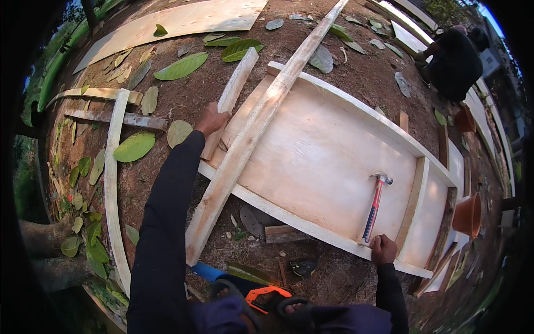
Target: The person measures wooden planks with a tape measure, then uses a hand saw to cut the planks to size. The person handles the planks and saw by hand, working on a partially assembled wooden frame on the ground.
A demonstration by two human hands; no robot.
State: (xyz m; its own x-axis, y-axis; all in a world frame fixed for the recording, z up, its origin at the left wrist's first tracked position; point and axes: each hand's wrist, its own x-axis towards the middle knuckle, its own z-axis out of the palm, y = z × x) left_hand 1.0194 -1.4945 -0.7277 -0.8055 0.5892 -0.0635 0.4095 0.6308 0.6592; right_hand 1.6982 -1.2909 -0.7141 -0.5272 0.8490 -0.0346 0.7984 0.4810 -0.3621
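Observation:
My left hand [214, 117] grips a short wooden board [236, 80] lying crosswise at the left end of a plywood-backed wooden frame [328, 128]. A long wooden batten [283, 80] lies diagonally over that end, right of my left hand. My right hand [384, 249] is closed on the frame's near rail, beside its inner crosspiece [413, 206]. A hammer [375, 203] with a patterned handle lies on the plywood, its handle end just left of my right hand. A handsaw [267, 298] with an orange handle lies by my feet.
Another person [450, 61] crouches at the upper right. A plywood sheet [167, 25] lies at the top left. Loose boards [117, 167], leaves and soil surround the frame. Two terracotta pots [466, 214] are at the right. A tree trunk [50, 250] is at the lower left.

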